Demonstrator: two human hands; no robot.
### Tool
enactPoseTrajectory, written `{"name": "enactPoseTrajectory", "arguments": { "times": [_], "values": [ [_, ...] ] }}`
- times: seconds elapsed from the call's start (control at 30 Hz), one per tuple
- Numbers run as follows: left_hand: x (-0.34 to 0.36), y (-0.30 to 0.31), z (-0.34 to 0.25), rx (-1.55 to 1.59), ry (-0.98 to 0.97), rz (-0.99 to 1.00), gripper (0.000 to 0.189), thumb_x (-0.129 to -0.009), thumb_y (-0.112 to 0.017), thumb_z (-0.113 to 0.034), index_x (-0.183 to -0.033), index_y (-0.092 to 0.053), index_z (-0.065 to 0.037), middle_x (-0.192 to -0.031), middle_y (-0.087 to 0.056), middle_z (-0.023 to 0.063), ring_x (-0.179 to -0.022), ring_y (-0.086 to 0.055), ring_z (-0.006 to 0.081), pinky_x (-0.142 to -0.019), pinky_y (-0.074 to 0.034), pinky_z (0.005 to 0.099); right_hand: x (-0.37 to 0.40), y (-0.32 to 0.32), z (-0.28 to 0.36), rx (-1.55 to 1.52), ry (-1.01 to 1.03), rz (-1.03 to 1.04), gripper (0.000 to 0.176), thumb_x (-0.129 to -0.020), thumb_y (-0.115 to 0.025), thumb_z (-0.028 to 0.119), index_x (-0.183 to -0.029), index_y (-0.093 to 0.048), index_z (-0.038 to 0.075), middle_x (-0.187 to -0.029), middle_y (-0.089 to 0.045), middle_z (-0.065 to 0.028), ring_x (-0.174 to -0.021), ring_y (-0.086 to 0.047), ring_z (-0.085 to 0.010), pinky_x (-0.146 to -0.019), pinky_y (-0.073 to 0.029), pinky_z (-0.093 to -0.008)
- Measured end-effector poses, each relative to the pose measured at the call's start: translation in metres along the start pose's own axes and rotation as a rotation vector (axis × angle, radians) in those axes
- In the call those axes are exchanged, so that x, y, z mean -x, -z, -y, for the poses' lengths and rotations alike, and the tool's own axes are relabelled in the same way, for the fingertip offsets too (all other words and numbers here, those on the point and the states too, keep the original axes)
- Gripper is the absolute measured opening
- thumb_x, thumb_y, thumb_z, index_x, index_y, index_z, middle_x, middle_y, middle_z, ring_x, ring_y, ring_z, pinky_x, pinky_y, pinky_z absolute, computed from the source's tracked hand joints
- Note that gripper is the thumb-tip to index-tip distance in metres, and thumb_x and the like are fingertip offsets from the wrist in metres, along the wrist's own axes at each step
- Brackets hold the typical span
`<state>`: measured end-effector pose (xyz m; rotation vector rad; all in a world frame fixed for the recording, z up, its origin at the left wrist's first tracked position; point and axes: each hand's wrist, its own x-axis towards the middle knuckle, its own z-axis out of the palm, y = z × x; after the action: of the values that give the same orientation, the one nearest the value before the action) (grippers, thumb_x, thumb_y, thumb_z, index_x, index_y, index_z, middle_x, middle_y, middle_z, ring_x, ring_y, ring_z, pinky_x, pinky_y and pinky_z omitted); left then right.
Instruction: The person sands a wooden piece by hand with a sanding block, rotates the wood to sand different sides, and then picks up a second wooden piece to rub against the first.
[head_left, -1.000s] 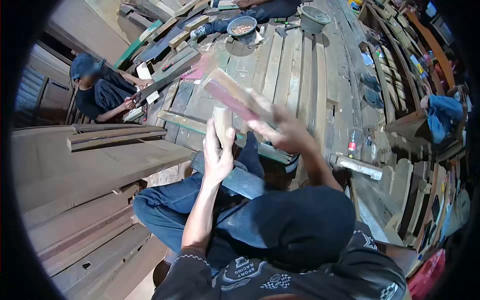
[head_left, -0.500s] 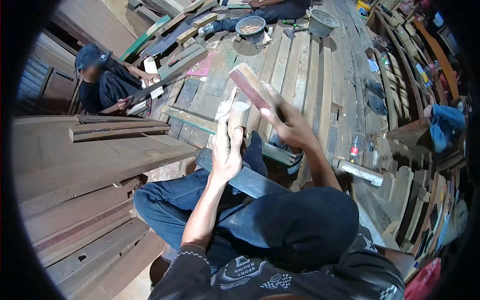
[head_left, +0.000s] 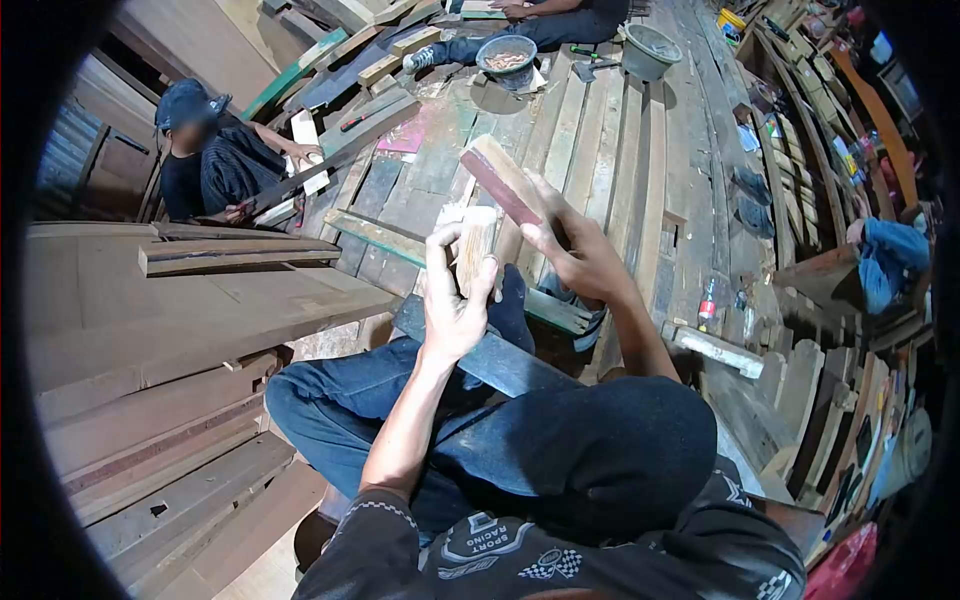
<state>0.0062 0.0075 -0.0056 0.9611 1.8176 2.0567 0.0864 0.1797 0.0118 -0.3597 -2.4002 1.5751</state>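
My left hand [head_left: 452, 318] is closed around a small wooden block [head_left: 476, 250], its pale grain facing up between thumb and fingers. In my right hand [head_left: 580, 245] is a sanding block [head_left: 500, 180], a longer wooden bar with a dark red abrasive strip along one side. It slants up and to the left, apart from the small block. Below both hands a dark grey board [head_left: 510, 362] lies across my legs.
A co-worker [head_left: 225, 150] sits at the left with a handsaw [head_left: 315, 178]. Another person's leg [head_left: 470, 50] stretches out behind a bowl of wood pieces [head_left: 506, 58]. A grey bucket [head_left: 650, 50], a hammer [head_left: 590, 68] and a bottle [head_left: 707, 304] stand or lie on the plank floor [head_left: 690, 180].
My left hand has turned the small wooden block, so its grained side now shows instead of its end. My right hand with the sanding block has hardly moved.
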Motion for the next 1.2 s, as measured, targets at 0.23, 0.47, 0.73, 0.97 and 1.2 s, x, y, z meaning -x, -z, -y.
{"name": "enactPoseTrajectory", "arguments": {
  "times": [0.23, 0.47, 0.73, 0.97, 1.2],
  "values": [
    [0.002, 0.0, -0.007, 0.064, 0.024, -0.017, 0.035, -0.095, -0.055, -0.006, -0.127, -0.039, -0.004, -0.091, -0.061, 0.0098, -0.06, -0.053, 0.0071, -0.053, -0.044, 0.0224, 0.0, -0.005, -0.001, -0.068, 0.031, 0.001, 0.061, -0.095, -0.06, 0.01, -0.15, -0.033, 0.005, -0.139, -0.051, -0.0202, -0.131, -0.047, -0.0259, -0.11, -0.031, -0.0341],
    [-0.001, 0.001, 0.003, 0.296, 0.187, -0.093, 0.054, -0.099, -0.046, -0.047, -0.132, -0.042, -0.005, -0.1, -0.06, 0.0115, -0.069, -0.056, 0.0114, -0.055, -0.046, 0.0228, 0.0, -0.003, -0.001, -0.075, -0.007, 0.029, 0.06, -0.098, -0.057, 0.017, -0.15, -0.032, 0.005, -0.133, -0.055, -0.0155, -0.118, -0.053, -0.0204, -0.101, -0.038, -0.0317],
    [-0.002, 0.005, 0.0, -0.07, 0.086, -0.04, 0.037, -0.102, -0.047, -0.025, -0.132, -0.042, -0.003, -0.093, -0.056, 0.0058, -0.068, -0.053, 0.0087, -0.06, -0.044, 0.0238, 0.009, -0.002, 0.02, -0.315, -0.13, 0.063, 0.063, -0.097, -0.059, 0.026, -0.151, -0.032, 0.007, -0.12, -0.061, -0.015, -0.075, -0.059, -0.0139, -0.065, -0.05, -0.0277],
    [-0.002, 0.003, 0.005, -0.043, 0.076, -0.038, 0.037, -0.101, -0.052, -0.017, -0.133, -0.039, -0.004, -0.096, -0.054, 0.0056, -0.068, -0.052, 0.0073, -0.059, -0.045, 0.0228, 0.012, -0.004, 0.024, -0.372, -0.145, 0.061, 0.065, -0.098, -0.058, 0.029, -0.152, -0.029, 0.008, -0.08, -0.059, -0.0041, -0.058, -0.051, -0.0084, -0.05, -0.043, -0.0255],
    [-0.004, 0.007, 0.015, -0.309, -0.074, -0.028, 0.042, -0.098, -0.056, -0.013, -0.134, -0.037, -0.004, -0.109, -0.056, 0.0104, -0.089, -0.055, 0.0138, -0.077, -0.047, 0.0289, 0.013, 0.001, 0.034, -0.309, -0.064, 0.109, 0.063, -0.098, -0.057, 0.026, -0.152, -0.03, 0.007, -0.088, -0.059, -0.0046, -0.06, -0.048, -0.0083, -0.053, -0.041, -0.0247]
  ]
}}
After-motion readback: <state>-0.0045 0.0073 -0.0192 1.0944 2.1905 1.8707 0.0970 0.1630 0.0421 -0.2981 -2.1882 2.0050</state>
